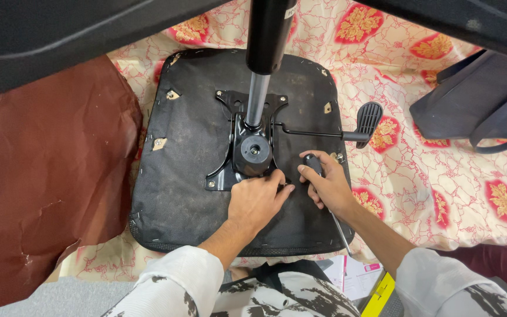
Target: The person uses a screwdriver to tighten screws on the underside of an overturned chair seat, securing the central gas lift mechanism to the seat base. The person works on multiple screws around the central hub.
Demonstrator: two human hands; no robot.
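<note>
We have an upturned chair seat (195,194) lying flat on a patterned sheet (441,176), its black fabric underside facing us. At its centre is a black metal mechanism plate (230,147), with a gas-lift column (259,76) rising from it toward twelve o'clock and a height lever (347,132) with a paddle end reaching out to three o'clock.

Our left hand (256,199) rests at the plate's five o'clock corner, fingers curled down onto its edge, seemingly pinching something small there, though we cannot tell what. Our right hand (327,185) is clenched around the dark handle of a screwdriver (315,167), whose shaft trails back toward six o'clock beside our wrist.

We judge the seat to be fairly heavy and stiff under a soft, dusty fabric skin; the plate and column look rigid and offer the surest hold. The screwdriver should be light and hard, best gripped at its handle.

The sheet looks soft and wrinkled. A brown cushioned piece (48,176) lies at nine o'clock, a dark bag (470,100) at two o'clock.
</note>
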